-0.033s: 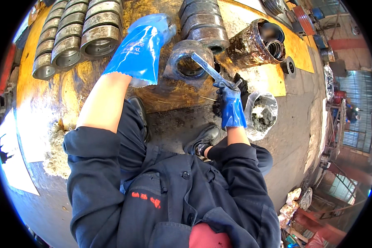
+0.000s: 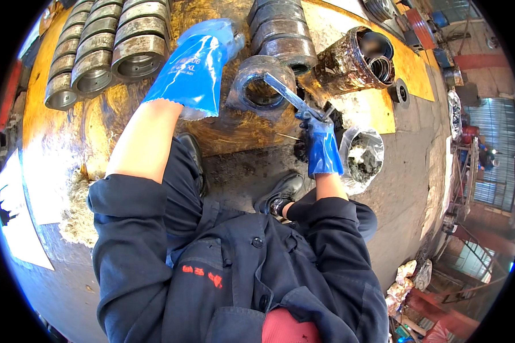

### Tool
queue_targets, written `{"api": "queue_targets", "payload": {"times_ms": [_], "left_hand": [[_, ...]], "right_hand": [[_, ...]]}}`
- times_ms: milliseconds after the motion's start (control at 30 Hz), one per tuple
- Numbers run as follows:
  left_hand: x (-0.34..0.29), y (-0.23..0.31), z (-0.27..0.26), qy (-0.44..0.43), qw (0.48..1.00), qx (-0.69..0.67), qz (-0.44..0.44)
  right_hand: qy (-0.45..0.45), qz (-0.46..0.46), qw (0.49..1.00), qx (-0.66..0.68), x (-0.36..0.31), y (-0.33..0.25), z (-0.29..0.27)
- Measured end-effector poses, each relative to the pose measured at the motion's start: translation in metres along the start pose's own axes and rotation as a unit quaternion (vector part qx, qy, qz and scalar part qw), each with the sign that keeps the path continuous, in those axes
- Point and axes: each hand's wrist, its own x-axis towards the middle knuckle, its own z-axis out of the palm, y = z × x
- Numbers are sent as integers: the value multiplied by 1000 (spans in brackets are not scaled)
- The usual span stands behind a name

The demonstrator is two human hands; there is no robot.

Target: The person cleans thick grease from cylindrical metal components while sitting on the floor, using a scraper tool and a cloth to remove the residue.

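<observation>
My left hand [image 2: 226, 35], in a long blue rubber glove, reaches forward to the upper left side of a thick metal ring [image 2: 241, 80]. Its fingers are mostly hidden, so I cannot make out whether they touch the ring. The ring stands on edge with its dark opening toward me and greasy smears on its rim. In a blue glove too, my right hand [image 2: 315, 121] is closed around a long flat scraper-like bar [image 2: 286, 91]. The bar slants up to the left, its far end in front of the ring's opening. A short rod [image 2: 329, 111] sticks out beside that hand.
Rows of metal rings [image 2: 137, 57] stand at the far left, and another row [image 2: 281, 46] lies behind the near ring. A grimy drum [image 2: 343, 63] lies at the right. A bag-lined bucket [image 2: 379, 140] with dark matter stands by my right hand. Pale fibre [image 2: 77, 211] lies left.
My right hand has shifted very slightly to the right, with the scraper-like bar still in it. The left hand has hardly moved.
</observation>
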Motion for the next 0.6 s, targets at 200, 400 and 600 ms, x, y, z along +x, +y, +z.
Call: {"api": "queue_targets", "payload": {"times_ms": [200, 400, 600], "left_hand": [[1, 3, -5, -13, 1000, -21, -15], [-6, -18, -4, 3, 999, -7, -37], [0, -13, -3, 6, 999, -26, -39]], "right_hand": [[-2, -9, 987, -160, 24, -40, 39], [-59, -120, 889, -439, -16, -104, 102], [-118, -105, 754, -637, -13, -91, 139]]}}
